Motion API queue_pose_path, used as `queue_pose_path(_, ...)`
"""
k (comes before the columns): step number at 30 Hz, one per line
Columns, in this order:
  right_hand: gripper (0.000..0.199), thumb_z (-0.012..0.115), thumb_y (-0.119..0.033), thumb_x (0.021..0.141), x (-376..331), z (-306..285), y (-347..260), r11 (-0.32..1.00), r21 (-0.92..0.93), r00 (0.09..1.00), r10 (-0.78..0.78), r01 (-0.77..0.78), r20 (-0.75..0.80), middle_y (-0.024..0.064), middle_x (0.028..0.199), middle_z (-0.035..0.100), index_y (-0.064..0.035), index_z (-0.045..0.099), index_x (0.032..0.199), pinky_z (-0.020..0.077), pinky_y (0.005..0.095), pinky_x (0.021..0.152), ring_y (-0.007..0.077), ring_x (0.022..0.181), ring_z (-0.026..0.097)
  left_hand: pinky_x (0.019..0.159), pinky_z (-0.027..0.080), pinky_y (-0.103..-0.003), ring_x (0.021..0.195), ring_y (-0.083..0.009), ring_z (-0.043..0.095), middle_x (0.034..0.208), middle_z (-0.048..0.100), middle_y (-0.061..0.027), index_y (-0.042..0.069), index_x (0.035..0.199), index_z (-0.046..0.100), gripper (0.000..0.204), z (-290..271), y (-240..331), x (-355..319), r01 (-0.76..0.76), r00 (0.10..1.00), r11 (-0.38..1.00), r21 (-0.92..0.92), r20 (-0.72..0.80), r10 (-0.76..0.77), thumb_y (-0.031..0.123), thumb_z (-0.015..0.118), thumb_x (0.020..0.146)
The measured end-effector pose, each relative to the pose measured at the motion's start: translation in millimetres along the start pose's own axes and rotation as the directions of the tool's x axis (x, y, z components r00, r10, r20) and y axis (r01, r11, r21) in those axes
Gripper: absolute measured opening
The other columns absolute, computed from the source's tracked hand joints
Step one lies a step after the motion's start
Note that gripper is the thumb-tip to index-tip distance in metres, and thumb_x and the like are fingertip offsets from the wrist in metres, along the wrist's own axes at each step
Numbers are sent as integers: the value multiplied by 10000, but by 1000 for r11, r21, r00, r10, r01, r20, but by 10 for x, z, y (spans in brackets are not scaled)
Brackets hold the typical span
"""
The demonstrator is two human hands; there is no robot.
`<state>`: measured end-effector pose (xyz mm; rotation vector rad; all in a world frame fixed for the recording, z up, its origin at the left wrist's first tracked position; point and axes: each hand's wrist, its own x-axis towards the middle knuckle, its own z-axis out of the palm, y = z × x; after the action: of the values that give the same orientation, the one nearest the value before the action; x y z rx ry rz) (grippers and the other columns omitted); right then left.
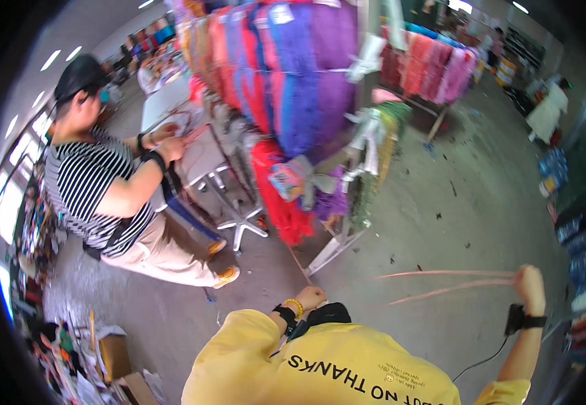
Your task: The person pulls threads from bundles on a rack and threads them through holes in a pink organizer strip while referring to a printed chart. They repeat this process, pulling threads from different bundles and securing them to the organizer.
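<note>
My right grip (529,283), held out to the side, is clenched on thin pink strands (449,273) that stretch leftward above the grey floor (502,209). My left grip (311,298) is curled near my chest; I cannot tell whether it holds anything. Ahead hang red, blue and purple yarn bundles (296,81). At left, a person in a striped top (94,175) stands beside a pale desk (160,104).
</note>
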<state>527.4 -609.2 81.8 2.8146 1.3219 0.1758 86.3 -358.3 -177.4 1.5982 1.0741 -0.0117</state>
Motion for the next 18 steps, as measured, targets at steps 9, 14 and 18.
queue_pose_path(9, 171, 529, -161, 749, 898, 11, 790, 775, 632, 996, 48, 7, -70, 31, 569, 484, 6, 535, 713, 378, 267, 475, 105, 534, 460, 411, 283, -204, 421, -72, 327, 497, 315, 50, 50, 935, 513, 176, 414, 1608, 1007, 326, 897, 417, -848, 417, 146, 200, 472, 853)
queue_pose_path(14, 151, 541, -160, 750, 1668, -135, 539, 722, 692, 992, -103, 22, 76, 66, 603, 540, -9, 559, 751, 408, 286, 519, 151, 549, 506, 442, 267, -195, 444, -59, 273, 545, 283, 54, 47, 1223, 357, 392, 1139, 3576, 1740, 236, 660, 473, -849, 497, 563, 174, 449, 864)
queue_pose_path(18, 148, 541, -143, 772, 2302, -320, 428, 749, 655, 966, -232, 100, 118, 18, 596, 479, 3, 527, 748, 369, 248, 529, 83, 580, 431, 449, 294, -176, 472, -36, 343, 580, 386, 67, 34, 1063, 495, 269, 1607, 4890, 2120, -71, 576, 709, -702, 552, 604, 193, 492, 847)
